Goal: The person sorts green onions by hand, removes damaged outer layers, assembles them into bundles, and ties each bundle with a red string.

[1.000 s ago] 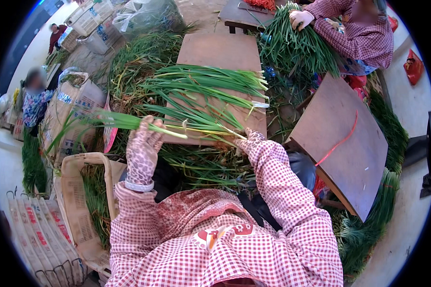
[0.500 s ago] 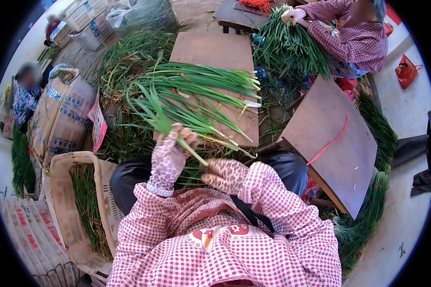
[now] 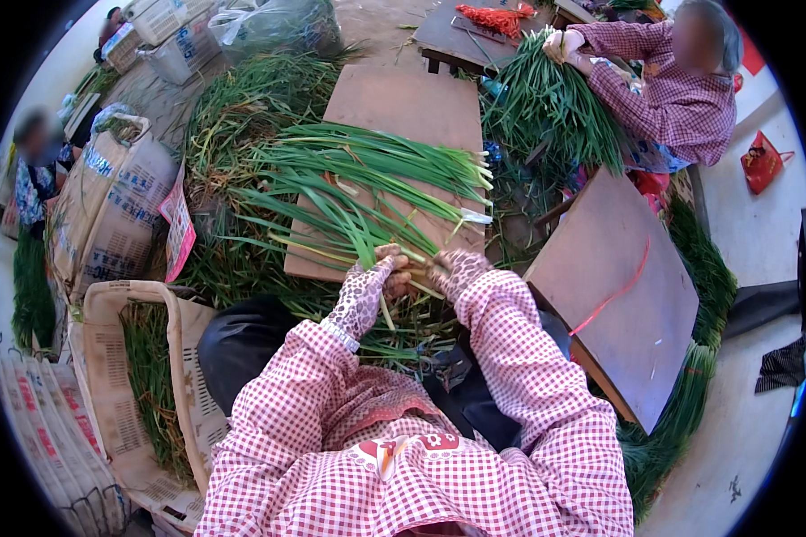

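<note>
My left hand [image 3: 364, 294], in a leopard-print glove, is closed around a few garlic chives [image 3: 359, 234]; their pale ends poke out below the fist. Just to its right, my right hand [image 3: 461, 271], gloved alike, pinches the pale stem ends of other chives [image 3: 418, 240] at the near edge of a brown board [image 3: 407, 94]. Across that board lies a loose row of chives [image 3: 376, 148], leaves to the left and white ends to the right. The fingertips of both hands are partly hidden by stems and gloves.
Left of the board is a heap of loose greens [image 3: 260, 98]. A beige plastic crate [image 3: 184, 385] with greens stands at my left. On my right is a tilted brown board [image 3: 618, 277] with a red strip [image 3: 618, 291]. Beyond it, a co-worker [image 3: 658, 112] holds a big bunch of chives [image 3: 555, 107].
My left hand has moved right and forward with its chives. The right hand has moved forward to the board's near edge and now grips stem ends.
</note>
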Motion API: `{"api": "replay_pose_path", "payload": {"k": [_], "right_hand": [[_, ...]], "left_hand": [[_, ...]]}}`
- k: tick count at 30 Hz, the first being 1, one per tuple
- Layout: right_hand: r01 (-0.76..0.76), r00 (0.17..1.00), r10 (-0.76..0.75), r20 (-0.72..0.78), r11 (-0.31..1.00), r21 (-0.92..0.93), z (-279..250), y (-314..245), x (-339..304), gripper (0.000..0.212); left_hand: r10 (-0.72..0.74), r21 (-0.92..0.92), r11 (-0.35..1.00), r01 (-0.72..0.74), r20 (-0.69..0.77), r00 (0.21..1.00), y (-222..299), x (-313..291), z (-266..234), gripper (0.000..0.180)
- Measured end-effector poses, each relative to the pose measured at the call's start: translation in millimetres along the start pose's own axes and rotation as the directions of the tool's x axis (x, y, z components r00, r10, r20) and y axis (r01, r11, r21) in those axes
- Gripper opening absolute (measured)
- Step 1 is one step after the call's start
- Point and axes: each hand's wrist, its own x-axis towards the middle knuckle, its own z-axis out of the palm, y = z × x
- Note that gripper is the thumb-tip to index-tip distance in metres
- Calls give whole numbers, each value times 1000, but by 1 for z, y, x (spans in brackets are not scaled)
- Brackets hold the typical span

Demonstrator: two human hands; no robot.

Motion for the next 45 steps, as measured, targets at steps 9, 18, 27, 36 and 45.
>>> {"api": "replay_pose_path", "payload": {"k": [9, 18, 27, 36, 45], "right_hand": [[133, 847, 65, -528, 935, 329, -18, 67, 13, 19], [698, 641, 85, -763, 348, 626, 28, 43, -26, 16], [733, 514, -356, -781, 655, 184, 87, 12, -60, 19], [24, 992, -124, 29, 405, 914, 54, 20, -37, 46], [9, 991, -133, 34, 314, 949, 72, -18, 3, 38]], "left_hand": [[206, 22, 979, -205, -92, 974, 7, 26, -8, 24], [408, -245, 874, -420, -99, 908, 16, -78, -1, 18], [110, 202, 978, -51, -294, 950, -20, -55, 3, 21], [34, -1, 999, -35, -234, 972, -19, -34, -11, 14], [152, 43, 988, -147, -340, 928, -25, -36, -4, 18]]}}
